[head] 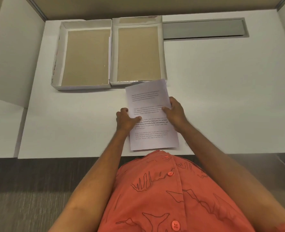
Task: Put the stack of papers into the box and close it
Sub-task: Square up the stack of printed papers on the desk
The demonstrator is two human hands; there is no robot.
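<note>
A stack of printed white papers (151, 104) is held just above the white desk near its front edge, its far corner overlapping the near wall of the right box half. My left hand (127, 118) grips the stack's left edge, thumb on top. My right hand (175, 111) grips its right edge, thumb on the page. Two open white cardboard box halves with brown insides sit side by side at the back: the left one (63, 52) and the right one (114, 52). Which is lid and which is base I cannot tell. Both are empty.
The white desk (222, 97) has a grey recessed cable slot (203, 29) at the back right. White partition panels (13, 56) stand at the left. My orange shirt (171, 198) fills the lower view, over grey carpet (29, 198).
</note>
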